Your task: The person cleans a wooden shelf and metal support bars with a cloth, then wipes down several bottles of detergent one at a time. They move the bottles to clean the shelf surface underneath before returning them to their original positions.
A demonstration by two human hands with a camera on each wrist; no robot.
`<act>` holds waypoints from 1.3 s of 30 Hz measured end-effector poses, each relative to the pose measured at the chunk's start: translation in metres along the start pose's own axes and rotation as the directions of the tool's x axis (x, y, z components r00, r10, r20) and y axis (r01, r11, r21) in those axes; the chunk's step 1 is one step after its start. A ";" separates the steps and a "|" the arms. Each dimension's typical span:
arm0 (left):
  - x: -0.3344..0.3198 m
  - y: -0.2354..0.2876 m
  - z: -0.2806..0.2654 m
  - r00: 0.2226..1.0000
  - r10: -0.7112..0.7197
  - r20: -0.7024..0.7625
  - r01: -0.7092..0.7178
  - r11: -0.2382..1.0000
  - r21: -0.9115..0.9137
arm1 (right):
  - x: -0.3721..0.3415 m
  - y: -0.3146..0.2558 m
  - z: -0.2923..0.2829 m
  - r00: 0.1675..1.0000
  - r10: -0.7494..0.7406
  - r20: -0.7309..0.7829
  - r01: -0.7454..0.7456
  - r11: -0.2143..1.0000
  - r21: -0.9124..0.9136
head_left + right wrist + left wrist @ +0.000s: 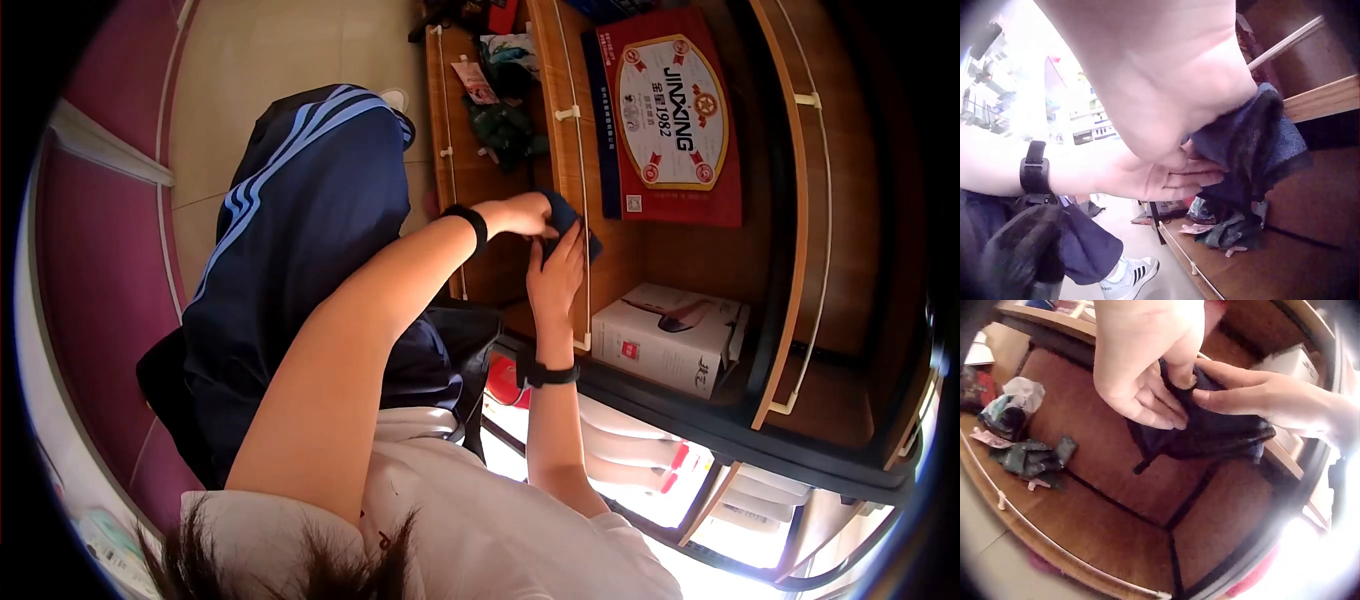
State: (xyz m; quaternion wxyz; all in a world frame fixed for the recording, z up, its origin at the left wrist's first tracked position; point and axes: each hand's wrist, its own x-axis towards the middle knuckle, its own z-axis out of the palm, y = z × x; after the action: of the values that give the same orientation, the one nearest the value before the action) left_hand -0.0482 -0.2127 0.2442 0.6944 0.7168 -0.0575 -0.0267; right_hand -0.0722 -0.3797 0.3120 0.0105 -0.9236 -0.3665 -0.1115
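A dark blue cloth is held at the shelf's edge between both hands. The left hand, with a black band on its wrist, grips one side, its fingers bent and its thumb against the fabric in the left wrist view. From the other side the right hand holds the cloth, thumb and fingers on it. In the left wrist view the cloth hangs in folds below both hands. In the right wrist view the right palm covers part of the left hand.
A red JINXING box and a white box stand in shelf compartments. Crumpled dark green cloth and a plastic bag lie on the wooden shelf. A white rail edges it. The person's legs are beside the shelf.
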 end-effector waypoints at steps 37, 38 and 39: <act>-0.044 0.080 0.052 0.879 0.419 -0.226 -0.081 0.600 0.796 | 0.001 -0.002 -0.011 0.964 0.171 0.204 -0.174 0.985 -0.004; -0.038 0.068 0.067 0.886 0.438 -0.153 -0.151 0.585 0.797 | -0.021 0.011 -0.004 0.963 0.179 0.200 -0.182 0.983 -0.001; -0.036 0.059 0.081 0.860 0.497 -0.118 -0.223 0.572 0.789 | -0.042 0.022 0.001 0.986 0.113 0.120 -0.106 0.992 -0.061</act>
State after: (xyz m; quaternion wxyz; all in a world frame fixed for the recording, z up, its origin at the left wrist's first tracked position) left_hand -0.0958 -0.2904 0.2993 0.3234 0.9041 -0.0941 0.2629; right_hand -0.0867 -0.4234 0.3030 -0.0312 -0.9475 -0.3118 -0.0636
